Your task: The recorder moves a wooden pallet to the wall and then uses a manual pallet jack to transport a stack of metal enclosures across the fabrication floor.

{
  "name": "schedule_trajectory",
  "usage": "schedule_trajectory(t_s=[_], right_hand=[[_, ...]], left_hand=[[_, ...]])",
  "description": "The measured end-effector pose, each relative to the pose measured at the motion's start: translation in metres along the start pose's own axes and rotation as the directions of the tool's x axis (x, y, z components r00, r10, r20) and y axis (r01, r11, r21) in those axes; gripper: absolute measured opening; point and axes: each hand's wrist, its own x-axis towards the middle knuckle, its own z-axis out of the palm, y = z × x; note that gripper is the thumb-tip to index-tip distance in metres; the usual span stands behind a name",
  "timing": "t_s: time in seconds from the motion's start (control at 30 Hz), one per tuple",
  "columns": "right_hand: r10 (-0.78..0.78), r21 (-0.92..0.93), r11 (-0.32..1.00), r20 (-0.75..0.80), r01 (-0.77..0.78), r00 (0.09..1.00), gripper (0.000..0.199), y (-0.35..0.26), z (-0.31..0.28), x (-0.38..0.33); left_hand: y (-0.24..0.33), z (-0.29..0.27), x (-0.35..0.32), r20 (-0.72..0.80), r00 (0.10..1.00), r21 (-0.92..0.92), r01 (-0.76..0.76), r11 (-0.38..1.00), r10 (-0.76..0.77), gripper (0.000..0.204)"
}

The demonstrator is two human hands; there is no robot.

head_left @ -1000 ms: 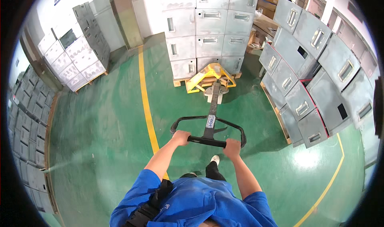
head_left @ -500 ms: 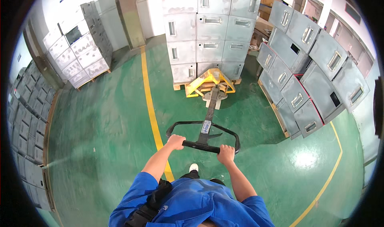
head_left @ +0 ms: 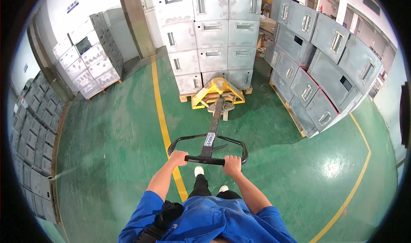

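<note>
Both my hands are closed on the black looped handle (head_left: 205, 160) of a yellow pallet jack (head_left: 220, 85). My left hand (head_left: 178, 158) grips the left end of the near bar, and my right hand (head_left: 232, 165) wraps round it toward the right corner. A small lever (head_left: 220, 147) sits inside the loop, untouched. From the handle a dark shaft (head_left: 216, 116) slopes away to the jack's yellow body, which stands against a wooden pallet (head_left: 184, 98). On that pallet rises a tall stack of grey metal boxes (head_left: 211, 34) with recessed handles. The jack's forks are hidden beneath the load.
Another pallet (head_left: 291, 110) at right bears leaning grey boxes (head_left: 306, 91). More boxes (head_left: 92, 58) stand by the far-left wall, and rows of them (head_left: 36, 127) line the left edge. A yellow floor line (head_left: 159, 108) runs left of the jack; another (head_left: 364, 136) bends at right.
The handle and my hands have shifted slightly left in view, along with the jack and its stack. My feet have stepped, both shoes now showing. My grip is unchanged.
</note>
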Motion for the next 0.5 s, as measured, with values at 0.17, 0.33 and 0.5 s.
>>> schedule_trajectory(t_s=[0.17,0.33,0.5], right_hand=[[-0.051,0.005,0.999,-0.096,0.052,0.994,0.025,0.034,0.021,-0.040],[-0.072,0.017,0.997,-0.123,0.075,0.990,0.025,0.065,0.030,-0.065],[-0.068,0.048,0.996,-0.131,0.075,0.989,0.021,0.091,0.029,-0.085]], left_hand=[[0.041,0.034,-0.018,0.011,0.998,0.012,0.058,0.998,-0.058,0.022],[0.081,0.055,-0.024,-0.008,0.995,-0.023,0.095,0.995,-0.095,0.020],[0.108,0.078,-0.026,-0.102,0.990,-0.029,0.092,0.995,-0.095,0.018]])
